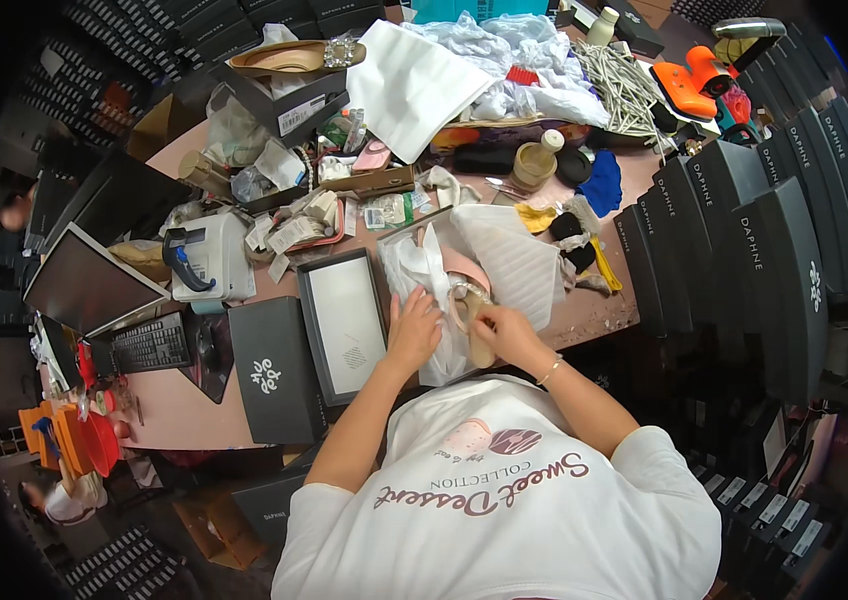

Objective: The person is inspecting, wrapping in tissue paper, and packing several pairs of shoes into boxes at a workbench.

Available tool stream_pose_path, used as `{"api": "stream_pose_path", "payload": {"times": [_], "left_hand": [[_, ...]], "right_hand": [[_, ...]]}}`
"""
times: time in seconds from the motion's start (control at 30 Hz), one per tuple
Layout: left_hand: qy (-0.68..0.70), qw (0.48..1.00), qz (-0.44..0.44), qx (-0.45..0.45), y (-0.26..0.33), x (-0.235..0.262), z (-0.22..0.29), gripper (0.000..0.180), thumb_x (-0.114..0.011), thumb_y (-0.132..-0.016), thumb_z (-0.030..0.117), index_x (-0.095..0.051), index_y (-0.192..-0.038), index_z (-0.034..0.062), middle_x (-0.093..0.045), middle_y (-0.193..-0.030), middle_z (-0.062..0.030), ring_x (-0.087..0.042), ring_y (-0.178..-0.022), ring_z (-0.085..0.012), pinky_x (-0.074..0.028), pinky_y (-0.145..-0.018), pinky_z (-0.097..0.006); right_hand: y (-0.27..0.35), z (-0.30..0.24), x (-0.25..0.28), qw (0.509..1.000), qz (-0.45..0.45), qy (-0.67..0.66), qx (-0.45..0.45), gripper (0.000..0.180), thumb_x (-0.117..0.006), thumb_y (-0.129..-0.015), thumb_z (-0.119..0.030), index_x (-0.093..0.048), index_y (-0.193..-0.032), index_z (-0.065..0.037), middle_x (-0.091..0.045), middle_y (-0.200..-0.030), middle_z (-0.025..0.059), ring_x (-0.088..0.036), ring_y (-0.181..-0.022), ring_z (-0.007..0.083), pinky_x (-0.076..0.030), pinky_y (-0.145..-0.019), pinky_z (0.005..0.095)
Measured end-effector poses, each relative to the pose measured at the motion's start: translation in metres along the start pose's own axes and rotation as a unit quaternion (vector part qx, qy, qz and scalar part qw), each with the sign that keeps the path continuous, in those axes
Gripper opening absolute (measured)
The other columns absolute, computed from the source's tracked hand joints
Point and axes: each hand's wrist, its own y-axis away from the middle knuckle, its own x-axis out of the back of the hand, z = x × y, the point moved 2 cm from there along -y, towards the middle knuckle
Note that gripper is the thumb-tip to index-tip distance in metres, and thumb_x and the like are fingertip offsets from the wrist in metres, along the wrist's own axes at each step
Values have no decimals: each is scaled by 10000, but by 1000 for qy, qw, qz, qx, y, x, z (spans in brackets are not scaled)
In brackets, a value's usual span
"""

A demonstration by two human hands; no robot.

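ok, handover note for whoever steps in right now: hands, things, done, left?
Left hand: flat on the white tissue in the open shoebox.
Right hand: fingers pinching the beige shoe at its strap.
Box lid lies open-side up left of the hands; a closed dark box beside it.
Done: shoe on the tissue.
Left: wrapping looks unfinished, lid off.

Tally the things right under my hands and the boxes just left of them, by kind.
Shoe: 1, both hands on it
White wrapping sheet: 1, under left hand
Open grey box: 1
Dark lid: 1
Right hand pinches the shoe's strap.
Total: 4
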Motion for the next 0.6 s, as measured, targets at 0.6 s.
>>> {"api": "stream_pose_path", "payload": {"times": [0.6], "left_hand": [[857, 458, 62, 230, 66, 57, -15, 526, -301, -961, 467, -492, -1204, 42, -618, -1044, -176, -631, -899, -293, -535, -765, -431]], "right_hand": [[5, -3, 49, 963, -27, -236, -130, 367, -556, -908, -208, -559, -1170, 49, -642, -1008, 120, -641, -843, 174, -536, -685, 294]]}}
